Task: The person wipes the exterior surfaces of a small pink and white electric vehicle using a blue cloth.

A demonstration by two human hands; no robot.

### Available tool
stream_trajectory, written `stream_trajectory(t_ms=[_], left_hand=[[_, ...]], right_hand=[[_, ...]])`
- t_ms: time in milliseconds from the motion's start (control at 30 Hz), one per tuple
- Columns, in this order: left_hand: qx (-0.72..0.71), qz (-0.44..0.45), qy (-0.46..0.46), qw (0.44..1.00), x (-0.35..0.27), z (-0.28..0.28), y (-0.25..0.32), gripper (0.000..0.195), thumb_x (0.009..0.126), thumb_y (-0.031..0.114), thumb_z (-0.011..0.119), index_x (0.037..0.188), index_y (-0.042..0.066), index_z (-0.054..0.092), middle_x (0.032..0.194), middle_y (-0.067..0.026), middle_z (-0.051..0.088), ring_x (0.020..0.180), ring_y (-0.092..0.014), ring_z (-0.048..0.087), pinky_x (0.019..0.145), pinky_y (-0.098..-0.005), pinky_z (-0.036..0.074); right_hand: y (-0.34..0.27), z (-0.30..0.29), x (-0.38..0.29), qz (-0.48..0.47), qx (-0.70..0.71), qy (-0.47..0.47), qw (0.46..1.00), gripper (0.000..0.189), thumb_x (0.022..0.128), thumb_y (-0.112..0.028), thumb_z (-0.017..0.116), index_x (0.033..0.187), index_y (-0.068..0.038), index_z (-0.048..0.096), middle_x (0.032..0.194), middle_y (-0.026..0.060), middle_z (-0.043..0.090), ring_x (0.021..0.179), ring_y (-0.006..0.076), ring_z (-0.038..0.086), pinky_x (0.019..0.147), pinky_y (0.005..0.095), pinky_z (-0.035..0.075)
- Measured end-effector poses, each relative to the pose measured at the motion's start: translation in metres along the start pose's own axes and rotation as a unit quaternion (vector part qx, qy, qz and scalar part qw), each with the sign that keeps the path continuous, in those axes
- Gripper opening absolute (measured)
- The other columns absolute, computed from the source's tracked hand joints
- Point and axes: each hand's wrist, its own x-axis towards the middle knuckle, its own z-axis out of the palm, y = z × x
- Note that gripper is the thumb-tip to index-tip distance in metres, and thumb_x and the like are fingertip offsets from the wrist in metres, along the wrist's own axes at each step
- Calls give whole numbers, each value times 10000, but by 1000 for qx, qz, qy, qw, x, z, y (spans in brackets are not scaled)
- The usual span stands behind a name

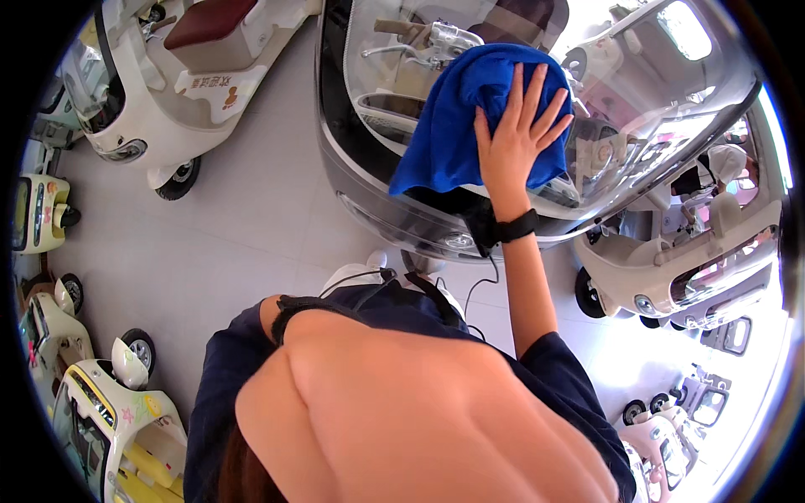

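Note:
My right hand (512, 135), with a black wristband, lies spread on a blue cloth (434, 135) and presses it against the clear windscreen (390, 75) of a small enclosed vehicle. Through the screen a handlebar with a brake lever (393, 50) shows. Below the cloth runs the vehicle's dark grey front panel (390, 217) with a round badge. A large, close hand, apparently my left hand (402, 415), fills the lower middle right before the camera. Its fingertips are cut off, and whether it holds anything is hidden.
A white three-wheeler (170, 126) with a maroon seat box and writing stands at upper left. More small vehicles (119, 402) line the left side, and a cream one (679, 264) stands at right. A person in white (729, 163) bends there. Thin black cables (490, 276) hang by my waist.

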Motion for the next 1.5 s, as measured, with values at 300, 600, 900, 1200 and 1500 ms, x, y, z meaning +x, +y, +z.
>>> stream_trajectory(t_ms=[300,600,900,1200,1500], left_hand=[[8,65,-10,998,-4,14,-12,157,878,19,593,746,92,632,707,4,595,486,-88,370,446,-231,224],[115,0,36,993,21,67,-21,232,857,-59,546,708,116,511,735,21,594,506,-94,408,446,-227,234],[425,-228,41,875,-23,-36,-114,113,890,62,531,909,28,637,956,-87,646,833,-223,601,793,-321,474],[757,-171,127,618,-82,-134,-193,638,932,62,505,1513,-59,271,1599,-256,199,1482,-479,145,1202,-505,159],[826,-184,128,517,-156,-171,-223,635,979,165,490,1500,-111,253,1579,-315,191,1469,-524,117,1204,-531,137]], right_hand=[[32,-4,-67,-68,11,-111,991,916,701,-297,801,1521,-252,395,1606,-21,312,1480,321,249,1212,567,129],[61,-35,13,-41,50,13,998,786,807,-317,728,1515,-200,408,1602,20,319,1480,367,234,1205,566,113],[79,-25,-49,-33,76,-52,995,843,744,-302,760,1510,-227,416,1596,-2,334,1471,323,267,1212,528,156],[99,-46,3,-29,114,2,993,694,907,-353,653,1512,-125,401,1622,87,280,1501,405,154,1196,579,63],[99,-50,-44,-124,146,-126,973,680,897,-308,610,1522,-151,393,1609,46,308,1476,354,244,1206,547,128]])
